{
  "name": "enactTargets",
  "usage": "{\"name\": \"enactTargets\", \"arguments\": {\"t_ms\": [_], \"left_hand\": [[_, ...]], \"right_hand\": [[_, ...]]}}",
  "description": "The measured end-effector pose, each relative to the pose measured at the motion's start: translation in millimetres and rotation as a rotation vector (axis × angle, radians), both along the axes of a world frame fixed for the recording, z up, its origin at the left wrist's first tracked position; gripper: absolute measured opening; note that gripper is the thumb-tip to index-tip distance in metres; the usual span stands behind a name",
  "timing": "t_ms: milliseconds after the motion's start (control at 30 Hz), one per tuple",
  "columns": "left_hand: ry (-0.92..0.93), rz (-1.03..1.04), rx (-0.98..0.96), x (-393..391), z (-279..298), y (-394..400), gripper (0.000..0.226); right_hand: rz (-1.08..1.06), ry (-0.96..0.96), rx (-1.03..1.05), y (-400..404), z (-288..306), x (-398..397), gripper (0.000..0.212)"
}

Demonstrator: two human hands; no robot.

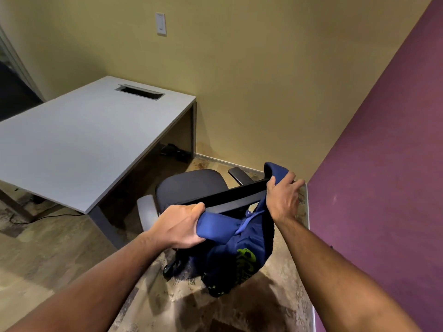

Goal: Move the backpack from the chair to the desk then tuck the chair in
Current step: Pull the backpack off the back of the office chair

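A dark blue backpack with a green logo hangs behind the backrest of a black office chair. My left hand grips one blue shoulder strap at the backrest's left end. My right hand grips the other strap at its right end. The chair's seat is bare and faces the grey desk, which stands to the left with the chair pulled out from it.
The desk top has a cable slot near its far edge. A purple wall rises close on the right and a yellow wall behind. Dark objects lie on the floor under the desk. A cable runs on the floor at left.
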State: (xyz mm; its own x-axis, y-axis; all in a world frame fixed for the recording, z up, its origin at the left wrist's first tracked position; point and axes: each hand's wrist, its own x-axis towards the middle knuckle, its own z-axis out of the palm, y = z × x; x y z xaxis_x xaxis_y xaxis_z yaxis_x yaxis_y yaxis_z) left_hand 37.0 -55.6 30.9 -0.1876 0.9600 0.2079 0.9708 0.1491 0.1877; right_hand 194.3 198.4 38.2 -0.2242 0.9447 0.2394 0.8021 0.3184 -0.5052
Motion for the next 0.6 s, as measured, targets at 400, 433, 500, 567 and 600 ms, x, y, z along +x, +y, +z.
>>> {"name": "enactTargets", "arguments": {"t_ms": [400,433,500,567,600], "left_hand": [[-0.342,-0.069,-0.010,64.6,23.2,68.2,0.036],[-0.376,-0.079,-0.009,68.7,25.0,74.6,0.035],[-0.430,-0.122,-0.001,75.9,28.8,87.4,0.031],[-0.477,-0.163,-0.001,82.3,33.3,98.8,0.029],[-0.499,-0.178,-0.004,84.9,35.9,103.6,0.028]], "right_hand": [[0.042,-0.213,-0.209,23.4,-4.2,67.6,0.058],[0.105,-0.260,-0.216,21.3,-6.0,75.6,0.054],[0.266,-0.375,-0.217,15.7,-11.1,93.0,0.047],[0.480,-0.489,-0.277,6.3,-15.9,109.8,0.049],[0.579,-0.530,-0.337,0.6,-18.1,116.5,0.053]]}}
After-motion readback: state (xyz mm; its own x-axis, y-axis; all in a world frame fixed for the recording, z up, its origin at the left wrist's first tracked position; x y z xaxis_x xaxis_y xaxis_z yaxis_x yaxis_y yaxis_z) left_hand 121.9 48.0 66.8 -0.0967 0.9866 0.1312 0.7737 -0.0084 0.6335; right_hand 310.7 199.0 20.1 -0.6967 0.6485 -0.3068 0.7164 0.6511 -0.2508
